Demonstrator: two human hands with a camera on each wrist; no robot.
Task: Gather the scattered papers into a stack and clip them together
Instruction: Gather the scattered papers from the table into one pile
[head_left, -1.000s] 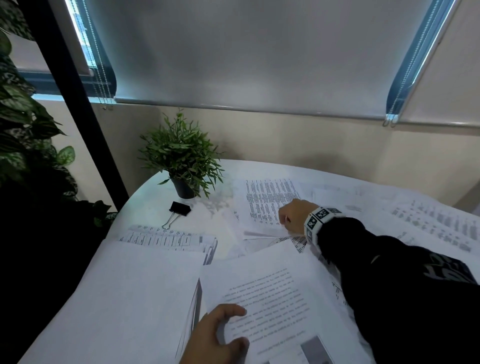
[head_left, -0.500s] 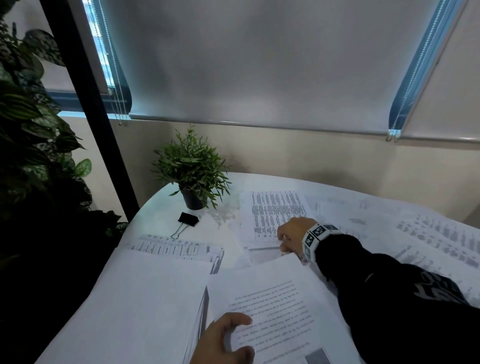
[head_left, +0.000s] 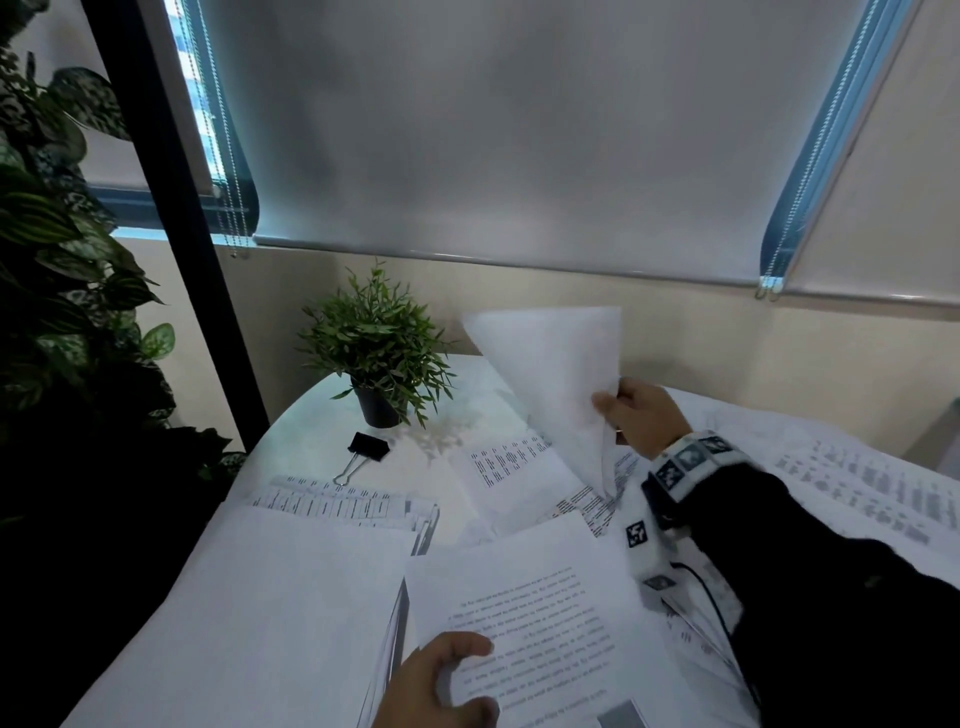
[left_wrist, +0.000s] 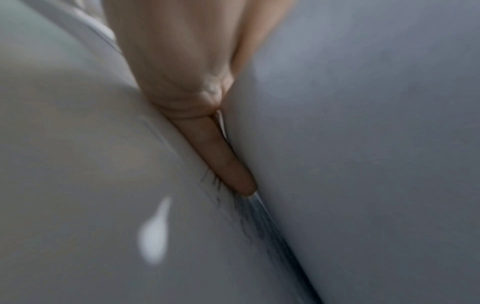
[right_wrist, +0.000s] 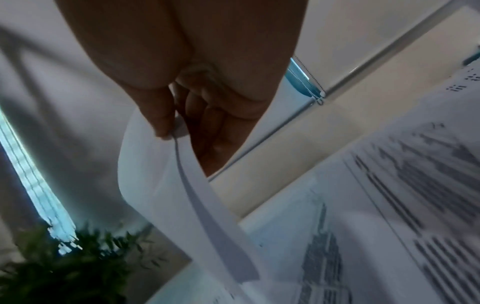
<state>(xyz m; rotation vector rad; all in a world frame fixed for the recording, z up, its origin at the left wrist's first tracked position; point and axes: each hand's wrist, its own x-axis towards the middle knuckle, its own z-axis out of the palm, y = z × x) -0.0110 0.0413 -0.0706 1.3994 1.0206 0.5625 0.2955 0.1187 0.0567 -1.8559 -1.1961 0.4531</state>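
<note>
My right hand pinches a white sheet by its edge and holds it up off the table, its blank side towards me. In the right wrist view the thumb and fingers nip that curled sheet. At the bottom, my left hand grips a printed sheet with the thumb on top. In the left wrist view a thumb lies between two blurred white sheets. More printed papers lie scattered in the middle. A black binder clip lies on the table, apart from both hands.
A small potted plant stands at the table's back left, just behind the clip. A pile of papers covers the near left, and other sheets spread to the right. Large leafy plants crowd the left side. The wall is close behind.
My right hand took hold of a sheet in the middle of the table and raised it, so it now stands upright. The left hand has stayed on its printed sheet.
</note>
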